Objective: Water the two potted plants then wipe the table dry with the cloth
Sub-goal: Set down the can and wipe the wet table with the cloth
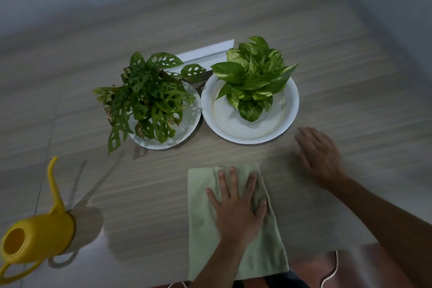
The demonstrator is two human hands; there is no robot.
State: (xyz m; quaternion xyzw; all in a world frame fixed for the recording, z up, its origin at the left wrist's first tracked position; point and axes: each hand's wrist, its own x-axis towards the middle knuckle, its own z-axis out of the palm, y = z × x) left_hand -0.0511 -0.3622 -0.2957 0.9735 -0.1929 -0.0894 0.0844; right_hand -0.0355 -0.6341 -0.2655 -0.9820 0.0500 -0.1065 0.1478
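A pale green cloth (203, 213) lies flat on the wooden table (327, 58) near its front edge. My left hand (236, 208) presses down on the cloth, palm flat and fingers spread; the cloth's top edge is bunched under the fingertips. My right hand (320, 154) hovers open, blurred, over bare table to the right of the cloth. Behind them, a holey-leaved plant (147, 96) stands on a white plate (187, 131). Beside it a variegated plant (254, 77) stands on another white plate (219, 114). A yellow watering can (39, 234) stands at the front left.
A white strip or box (205, 54) lies behind the plants. Pale walls rise at the back and right. A white cord (332, 273) hangs below the table's front edge over a reddish floor. The watering can's long spout (53, 182) points away from me.
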